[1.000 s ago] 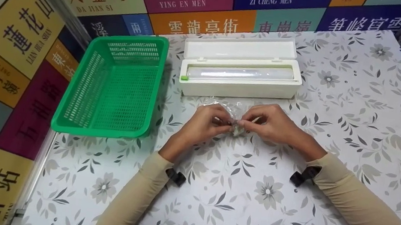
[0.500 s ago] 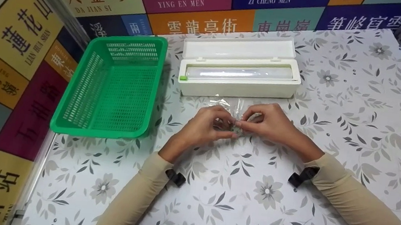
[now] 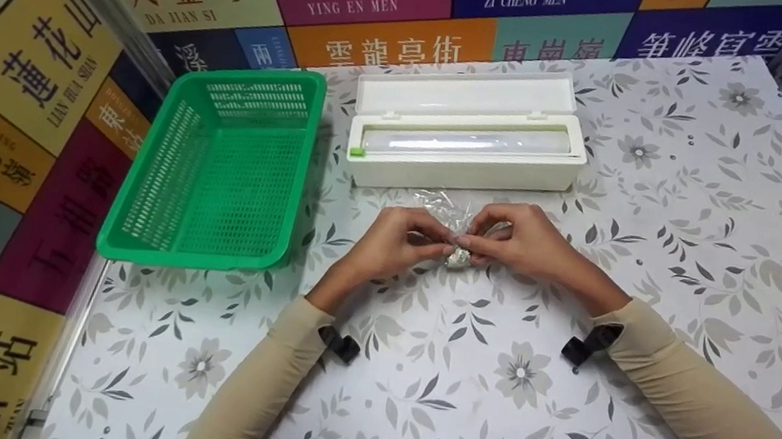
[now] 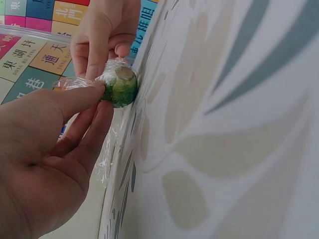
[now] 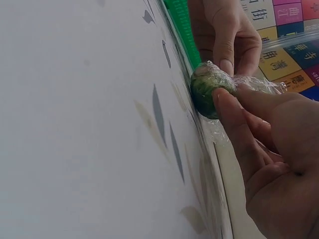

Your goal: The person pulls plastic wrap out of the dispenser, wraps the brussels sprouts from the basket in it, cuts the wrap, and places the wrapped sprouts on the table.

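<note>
Evidently mid-wrap, the green piece: a small, rounded, dark-green piece with a pale brownish end [image 4: 124, 90], held between both hands low at the tabletop, in front of the box; whether it rests on the surface or just above, I cannot tell.
Film round it: crinkled clear plastic film [image 3: 443, 203] covers at least part of the piece and bunches at one side.
Done: the film is round the piece and gathered, by the look of it.
Left: the bunched end stands loose beyond the fingers, so closing it off seems unfinished.
Left hand [image 3: 400, 239]: thumb and fingers pinch the film against the piece.
Right hand [image 3: 525, 241]: also pinching gathered film, one fingertip lying on the green side.
White box: a long white plastic box [image 3: 469, 177], lid tipped back, a clear roll [image 3: 470, 142] inside.
Green basket: a rectangular green plastic mesh basket [image 3: 191, 261], well apart from the hands.
Tabletop: white with grey leaves and flowers [image 3: 461, 375], under everything.
</note>
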`<state>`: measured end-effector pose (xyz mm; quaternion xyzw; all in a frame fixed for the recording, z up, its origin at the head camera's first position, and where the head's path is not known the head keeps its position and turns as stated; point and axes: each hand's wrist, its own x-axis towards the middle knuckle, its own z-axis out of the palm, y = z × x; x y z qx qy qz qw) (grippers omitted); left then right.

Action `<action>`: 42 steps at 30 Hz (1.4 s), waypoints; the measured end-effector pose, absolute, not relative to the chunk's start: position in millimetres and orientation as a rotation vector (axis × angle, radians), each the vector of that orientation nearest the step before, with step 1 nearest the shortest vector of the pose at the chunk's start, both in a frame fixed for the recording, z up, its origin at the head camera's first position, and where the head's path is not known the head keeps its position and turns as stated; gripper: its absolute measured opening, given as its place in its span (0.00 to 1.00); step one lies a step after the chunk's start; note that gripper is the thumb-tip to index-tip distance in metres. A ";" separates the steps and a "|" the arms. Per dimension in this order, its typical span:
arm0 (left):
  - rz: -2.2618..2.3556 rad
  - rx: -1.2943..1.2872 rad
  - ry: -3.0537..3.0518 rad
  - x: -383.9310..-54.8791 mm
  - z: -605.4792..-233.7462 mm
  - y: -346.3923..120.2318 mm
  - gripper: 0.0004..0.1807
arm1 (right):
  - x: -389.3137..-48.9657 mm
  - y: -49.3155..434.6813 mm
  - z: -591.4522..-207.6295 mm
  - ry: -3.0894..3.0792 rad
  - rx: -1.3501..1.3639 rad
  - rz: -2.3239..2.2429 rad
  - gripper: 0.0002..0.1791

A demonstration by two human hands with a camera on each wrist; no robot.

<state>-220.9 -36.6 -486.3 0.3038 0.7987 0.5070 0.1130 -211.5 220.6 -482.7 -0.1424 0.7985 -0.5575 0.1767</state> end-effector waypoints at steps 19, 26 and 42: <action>1.348 0.825 2.441 -212.0 -484.2 -26.9 0.26 | -210.1 222.5 -483.3 2.481 -0.605 -1.365 0.16; 1.218 0.865 2.601 -204.5 -486.4 -16.2 0.22 | -208.6 216.8 -483.9 2.499 -0.667 -1.372 0.14; 1.396 0.715 2.377 -209.0 -485.9 -29.6 0.18 | -213.0 223.8 -482.2 2.418 -0.733 -1.355 0.13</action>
